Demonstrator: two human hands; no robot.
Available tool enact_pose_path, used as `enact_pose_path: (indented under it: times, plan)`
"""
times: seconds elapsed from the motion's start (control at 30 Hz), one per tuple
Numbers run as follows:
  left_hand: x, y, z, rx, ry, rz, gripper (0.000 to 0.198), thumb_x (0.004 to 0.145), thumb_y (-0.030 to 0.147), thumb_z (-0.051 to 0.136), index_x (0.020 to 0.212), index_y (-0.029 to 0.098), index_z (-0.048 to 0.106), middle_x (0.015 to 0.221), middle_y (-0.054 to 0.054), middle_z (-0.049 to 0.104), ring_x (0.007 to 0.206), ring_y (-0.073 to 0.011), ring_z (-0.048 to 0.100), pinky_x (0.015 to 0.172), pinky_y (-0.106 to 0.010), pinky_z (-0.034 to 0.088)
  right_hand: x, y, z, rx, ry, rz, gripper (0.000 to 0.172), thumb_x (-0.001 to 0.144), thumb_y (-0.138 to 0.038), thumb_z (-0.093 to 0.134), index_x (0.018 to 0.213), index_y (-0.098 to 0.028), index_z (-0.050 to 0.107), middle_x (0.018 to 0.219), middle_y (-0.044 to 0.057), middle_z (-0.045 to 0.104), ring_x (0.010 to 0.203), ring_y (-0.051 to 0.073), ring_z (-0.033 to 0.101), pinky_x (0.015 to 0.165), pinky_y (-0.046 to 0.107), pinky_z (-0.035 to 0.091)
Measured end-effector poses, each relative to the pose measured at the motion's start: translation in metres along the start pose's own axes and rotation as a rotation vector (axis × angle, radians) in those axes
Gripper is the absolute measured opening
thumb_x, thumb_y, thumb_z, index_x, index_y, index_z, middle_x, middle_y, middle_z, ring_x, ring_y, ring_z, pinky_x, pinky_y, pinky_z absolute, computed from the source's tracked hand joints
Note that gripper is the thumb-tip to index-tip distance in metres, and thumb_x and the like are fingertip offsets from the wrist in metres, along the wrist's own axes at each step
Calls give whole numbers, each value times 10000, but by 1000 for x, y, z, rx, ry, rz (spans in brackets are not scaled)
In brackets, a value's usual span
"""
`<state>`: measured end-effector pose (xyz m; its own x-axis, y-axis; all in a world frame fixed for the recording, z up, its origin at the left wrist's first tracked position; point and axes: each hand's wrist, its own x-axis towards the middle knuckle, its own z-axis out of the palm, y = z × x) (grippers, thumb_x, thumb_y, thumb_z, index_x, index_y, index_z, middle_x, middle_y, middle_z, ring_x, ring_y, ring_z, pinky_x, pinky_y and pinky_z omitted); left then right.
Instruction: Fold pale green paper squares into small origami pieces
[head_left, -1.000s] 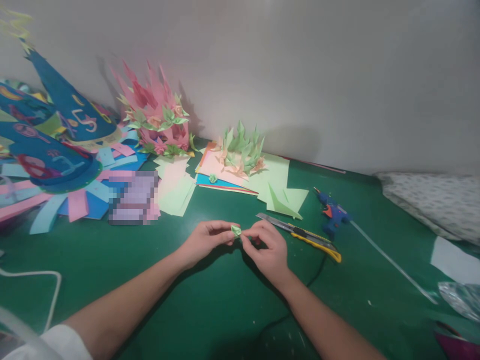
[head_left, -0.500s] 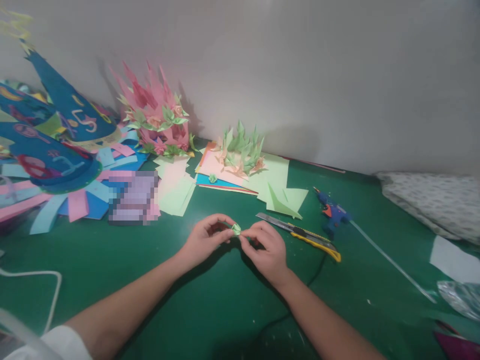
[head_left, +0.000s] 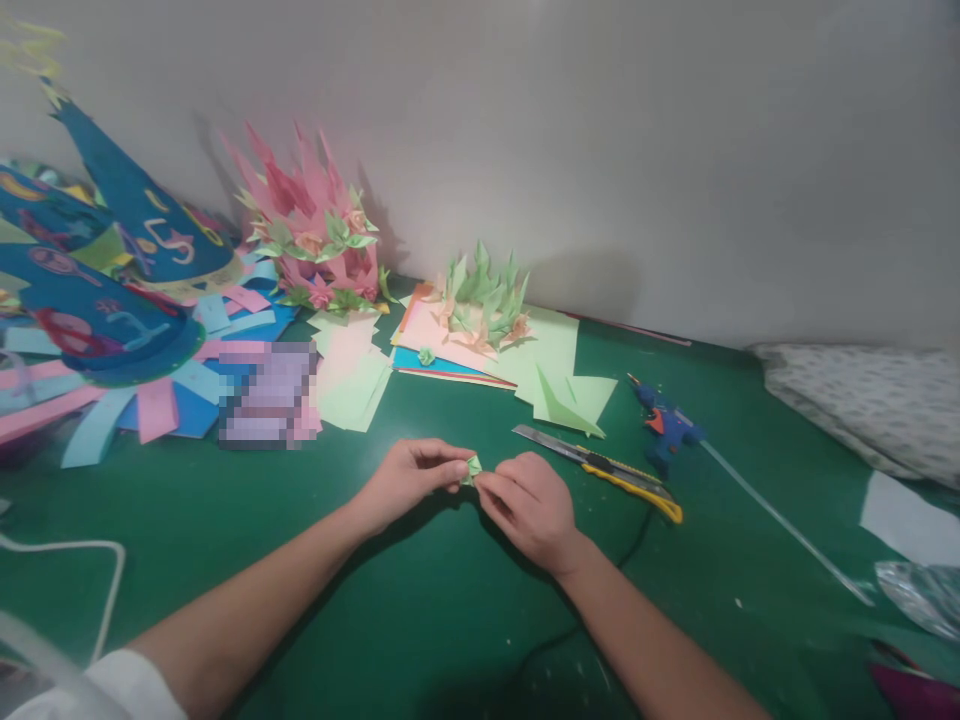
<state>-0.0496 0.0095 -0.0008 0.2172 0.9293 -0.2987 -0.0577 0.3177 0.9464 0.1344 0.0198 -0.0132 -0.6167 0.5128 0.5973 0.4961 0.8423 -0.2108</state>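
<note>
Your green table (head_left: 420, 620) has on it a yellow knife (head_left: 600, 468) and a blue glue gun (head_left: 667, 428) to your right, light green paper sheets (head_left: 352, 385) and a flat pile of coloured paper (head_left: 450, 358) in the middle, blue paper cones (head_left: 97, 310) at the left, and a white cord (head_left: 97, 570) near you.

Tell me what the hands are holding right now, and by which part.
A small folded green paper piece, pinched between both hands: the left hand grips its left side with its fingertips, the right hand its right side. Exact finger placement is too small to tell.
</note>
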Motion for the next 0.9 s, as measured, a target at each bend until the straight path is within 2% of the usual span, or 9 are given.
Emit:
enact_pose_path:
  times: [0.2,0.33,0.43,0.57,0.7,0.8,0.9]
  plan:
    - [2,-2,-4,45,-61,-44,315,656,373,660,839,117,681,552,-4,601,513,-95,507,558,-237,429,-1,0,1,-9,1,-22,97,820,-165,513,846,-198,599,639,21,539,609,148,473,578,293,318]
    - [4,-4,-3,89,-85,1,262,685,375,629,749,122,642,538,21,553,495,-82,487,522,-218,415,0,-1,0,26,3,8,100,814,-160,512,834,-202,601,654,27,553,617,150,481,579,292,337]
    - [5,-8,0,75,-80,89,220,685,336,640,744,126,604,622,15,563,559,-84,506,571,-219,426,2,-4,1,113,57,118,94,799,-157,520,804,-202,603,681,34,562,646,154,498,593,285,381]
    - [5,-11,5,-78,-27,156,314,653,256,686,919,163,545,712,21,561,614,-83,535,625,-232,450,6,-8,3,272,117,299,81,776,-156,539,731,-192,596,684,22,542,628,136,504,568,261,409]
    - [3,-6,8,-94,24,255,213,658,256,678,814,155,571,908,-25,540,604,-70,528,581,-233,470,8,-10,4,349,121,393,75,766,-158,548,723,-189,601,678,9,512,594,119,489,523,240,402]
    - [2,-4,6,-16,19,244,178,673,262,661,798,139,634,936,-43,543,642,-85,539,624,-247,483,8,-9,5,361,136,409,73,768,-154,551,741,-190,608,682,10,511,606,122,495,519,238,400]
    - [2,-4,3,-15,-22,187,260,647,240,687,890,154,657,941,-43,574,761,-122,557,725,-266,473,7,-7,5,344,133,414,80,783,-159,541,767,-188,613,704,19,523,622,126,501,532,242,403]
